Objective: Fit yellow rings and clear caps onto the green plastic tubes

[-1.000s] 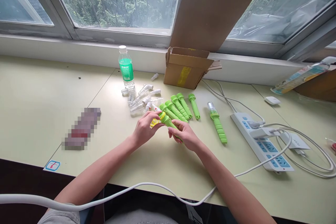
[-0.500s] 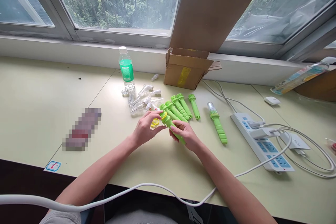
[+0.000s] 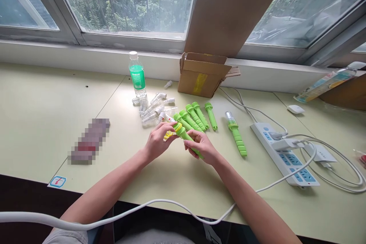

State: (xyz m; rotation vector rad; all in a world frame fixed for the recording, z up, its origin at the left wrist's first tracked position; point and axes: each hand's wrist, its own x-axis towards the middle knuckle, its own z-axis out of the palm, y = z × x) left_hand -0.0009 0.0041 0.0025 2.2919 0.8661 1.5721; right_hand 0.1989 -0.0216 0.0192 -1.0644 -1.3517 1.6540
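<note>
My right hand (image 3: 201,145) is wrapped round the lower part of a green ribbed plastic flashlight body (image 3: 184,134), which tilts up to the left. At its threaded top sits a yellow ring (image 3: 177,126), pinched between the fingertips of my left hand (image 3: 160,138). Loose yellow rings (image 3: 168,135) lie just behind the left hand, partly hidden by it. Several more green flashlight bodies (image 3: 197,117) lie in a row beyond my hands. Clear plastic covers with white inserts (image 3: 156,111) are heaped to their left.
An assembled green light with a clear top (image 3: 236,137) lies at the right, beside a white power strip (image 3: 283,152) with cables. Behind stand a water bottle (image 3: 137,76) and an open cardboard box (image 3: 201,78). A white cable (image 3: 160,201) crosses the table's front edge.
My hands stay nearly in place. The fingers of the left hand have shifted slightly at the yellow ring, and the flashlight body has tilted a little in my right hand.
</note>
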